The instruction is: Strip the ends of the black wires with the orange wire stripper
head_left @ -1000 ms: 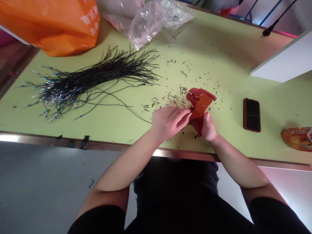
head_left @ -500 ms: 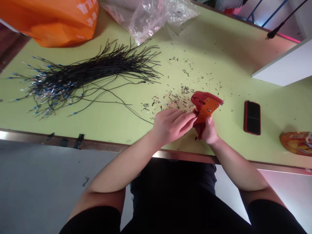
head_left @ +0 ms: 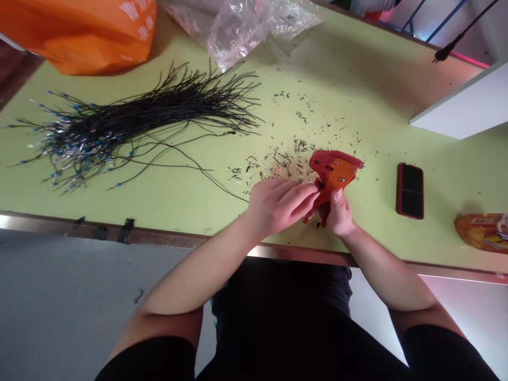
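Note:
My right hand (head_left: 340, 212) is closed around the handles of a red and orange wire stripper (head_left: 336, 172), thumb along its side. My left hand (head_left: 278, 203) is pinched at the stripper's left side, fingertips against the tool. A single black wire (head_left: 230, 191) runs from the left and passes under this hand; its end at the fingertips is hidden. To the left lies a large bundle of black wires (head_left: 159, 114), with blue and clear pieces on their left ends. Short black and copper-coloured scraps (head_left: 291, 164) are scattered behind the hands on the green table (head_left: 369, 106).
An orange bag (head_left: 103, 37) and clear plastic bags (head_left: 242, 32) lie at the back. On the right are a phone (head_left: 410, 190), an orange container (head_left: 482, 232) and a white panel (head_left: 464, 103). A plug on a black cable (head_left: 444, 52) hangs at the back right.
The stripper's handles have spread apart, with one handle now showing below my left fingers. Both hands stay at nearly the same place. The view has shifted slightly.

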